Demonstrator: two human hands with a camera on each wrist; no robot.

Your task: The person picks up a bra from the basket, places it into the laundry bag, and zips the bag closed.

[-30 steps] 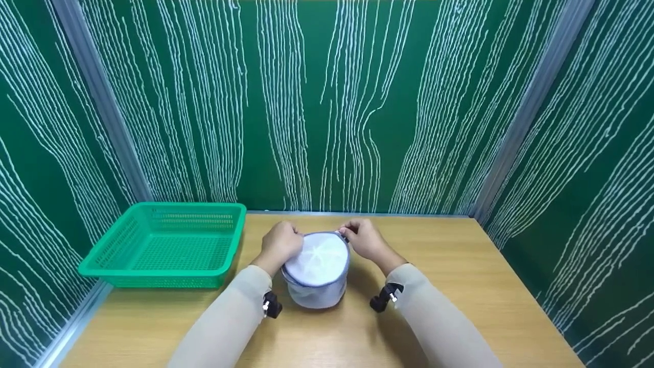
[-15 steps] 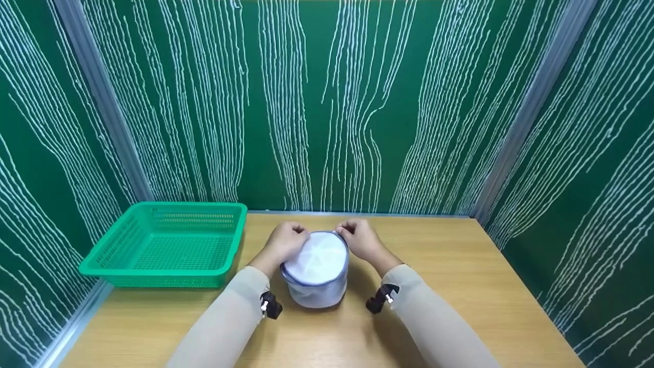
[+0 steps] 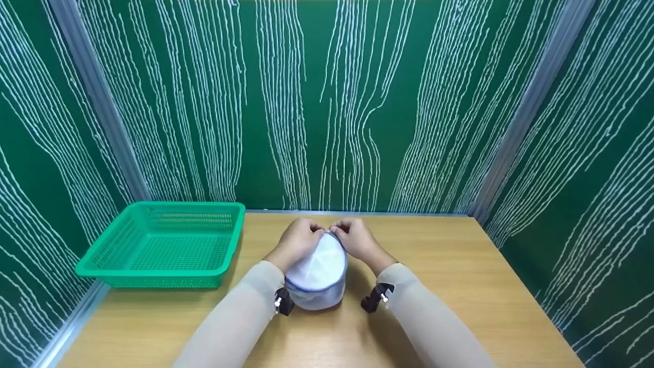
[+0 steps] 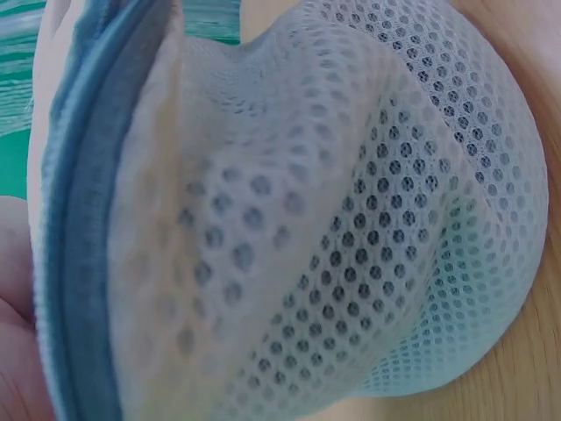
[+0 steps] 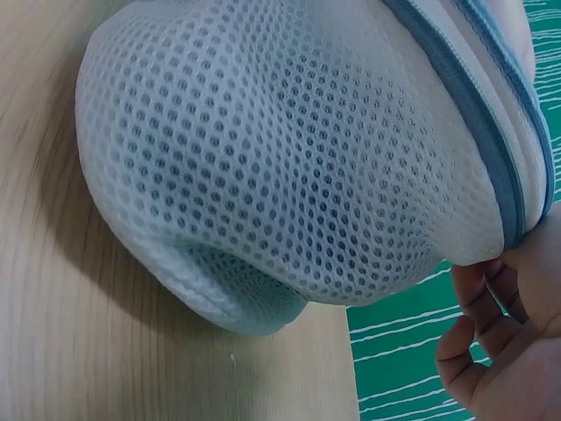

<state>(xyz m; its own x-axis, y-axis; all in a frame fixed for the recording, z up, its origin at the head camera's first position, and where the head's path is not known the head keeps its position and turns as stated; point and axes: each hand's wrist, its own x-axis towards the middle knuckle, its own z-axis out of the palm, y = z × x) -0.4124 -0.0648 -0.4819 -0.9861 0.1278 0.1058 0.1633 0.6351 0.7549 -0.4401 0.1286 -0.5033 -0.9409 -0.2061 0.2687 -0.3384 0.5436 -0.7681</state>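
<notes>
A white mesh laundry bag [image 3: 319, 268] with blue-grey trim stands on the table, its round top facing up. At the far side of its rim, my left hand [image 3: 300, 240] and right hand [image 3: 357, 239] are close together, both pinching the edge. The left wrist view has the bag's holed mesh [image 4: 351, 228] and blue trim [image 4: 88, 210] up close, with only a bit of the hand at the left edge. In the right wrist view, curled fingers [image 5: 491, 324] are at the corner of the blue-trimmed rim [image 5: 491, 167]. The pinched edge itself is hidden by my fingers.
A green plastic basket [image 3: 223, 273] with slotted sides sits on the table's left. Green panels [image 3: 327, 128] with white wavy lines enclose the wooden table [image 3: 449, 296] at the back and sides. Black wrist cameras are strapped to both sleeves.
My left hand has moved right along the rim toward my right hand, which has shifted slightly left. The bag's round top now looks narrower toward its far end.
</notes>
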